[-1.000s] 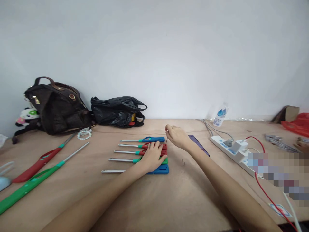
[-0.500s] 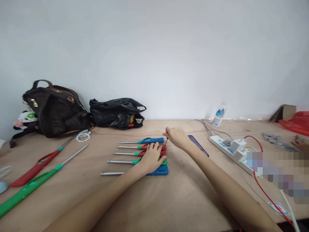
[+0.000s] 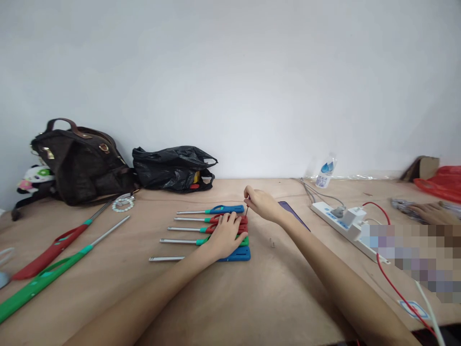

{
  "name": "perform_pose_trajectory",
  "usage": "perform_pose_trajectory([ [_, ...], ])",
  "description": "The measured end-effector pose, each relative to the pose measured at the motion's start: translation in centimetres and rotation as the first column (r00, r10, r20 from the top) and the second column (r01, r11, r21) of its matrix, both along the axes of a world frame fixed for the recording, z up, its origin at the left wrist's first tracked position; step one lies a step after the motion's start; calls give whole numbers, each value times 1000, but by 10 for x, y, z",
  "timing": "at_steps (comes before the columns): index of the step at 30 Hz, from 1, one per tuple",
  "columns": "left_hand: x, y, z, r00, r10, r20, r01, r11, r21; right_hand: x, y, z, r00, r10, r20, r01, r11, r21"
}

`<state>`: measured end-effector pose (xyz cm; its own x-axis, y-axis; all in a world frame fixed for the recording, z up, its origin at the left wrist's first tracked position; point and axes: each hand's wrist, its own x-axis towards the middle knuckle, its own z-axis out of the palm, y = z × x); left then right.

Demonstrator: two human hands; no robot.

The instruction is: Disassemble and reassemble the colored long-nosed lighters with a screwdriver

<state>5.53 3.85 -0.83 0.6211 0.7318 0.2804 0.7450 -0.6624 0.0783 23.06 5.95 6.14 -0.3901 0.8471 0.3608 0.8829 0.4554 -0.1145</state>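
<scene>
Several long-necked gas lighters lie side by side on the table, their metal tubes pointing left. At the back is a blue lighter [image 3: 230,209], and a larger blue lighter [image 3: 242,253] is nearest me. My left hand [image 3: 225,236] rests with spread fingers across the red lighter [image 3: 201,229] and the green lighter [image 3: 245,241] between them. Above the right end of the far red lighter [image 3: 246,219], my right hand [image 3: 262,203] grips a thin screwdriver [image 3: 247,210], its tip pointing down at the handle. The fingers hide most of the screwdriver's handle.
A phone [image 3: 293,215] and tiny metal pieces [image 3: 272,243] lie right of my hands. Further right are a white power strip [image 3: 324,211], cables and another person's hand [image 3: 437,211]. On the left are a green lighter [image 3: 46,278], a bracelet [image 3: 122,203], a backpack [image 3: 86,163] and a black bag [image 3: 169,168].
My right hand, still on the screwdriver, has shifted very slightly and turned a little. The other person's hand has come further into view at right. My left hand and the lighters stay put.
</scene>
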Motion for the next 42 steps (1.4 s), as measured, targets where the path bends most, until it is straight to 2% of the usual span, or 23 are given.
perform_pose_trajectory([
  [2, 0, 0, 0, 1000, 3, -7, -3, 1000, 8, 0, 0, 0, 997, 74, -2, -74, 997, 29],
  [3, 0, 0, 0, 1000, 6, -14, -6, 1000, 10, 0, 0, 1, 997, 70, 17, -71, 996, 48],
  [7, 1, -1, 2, 999, 14, -33, -14, 1000, 1, -4, -1, 0, 984, -147, 101, 141, 988, 57],
  [8, 1, -1, 2, 999, 13, -31, -13, 1000, -5, -5, -1, -1, 981, -164, 101, 161, 986, 38],
  [10, 1, -2, 4, 1000, 14, -26, -15, 1000, -18, -4, 0, -1, 990, -118, 79, 118, 993, 10],
  [13, 2, -3, 5, 999, 22, -34, -22, 999, -26, -1, 1, -2, 997, -55, 62, 52, 997, 50],
  [15, 2, -4, 6, 999, 22, -44, -23, 999, -22, 0, 2, -2, 991, -114, 75, 108, 991, 75],
  [18, 2, -4, 6, 998, 27, -51, -28, 999, -19, 1, 4, -4, 980, -185, 76, 182, 982, 46],
  [20, 2, -4, 7, 998, 28, -50, -29, 999, -23, 2, 4, -6, 993, -121, 13, 120, 993, 17],
  [23, 2, -4, 7, 999, 25, -48, -27, 999, -26, 4, 7, -10, 980, 50, -190, -51, 999, -1],
  [26, 3, -4, 7, 998, 29, -58, -30, 999, -29, 7, 14, -15, 894, 166, -417, -172, 985, 25],
  [31, 3, -4, 6, 998, 22, -56, -23, 1000, -20, 13, 27, -24, 673, 241, -700, -231, 967, 110],
  [38, 3, -3, 5, 999, 13, -50, -14, 1000, -7, 18, 38, -35, 409, 171, -896, -329, 944, 30],
  [42, 2, -2, 4, 1000, 3, -29, -3, 1000, -7, 15, 35, -39, 251, 123, -960, -464, 886, -8],
])
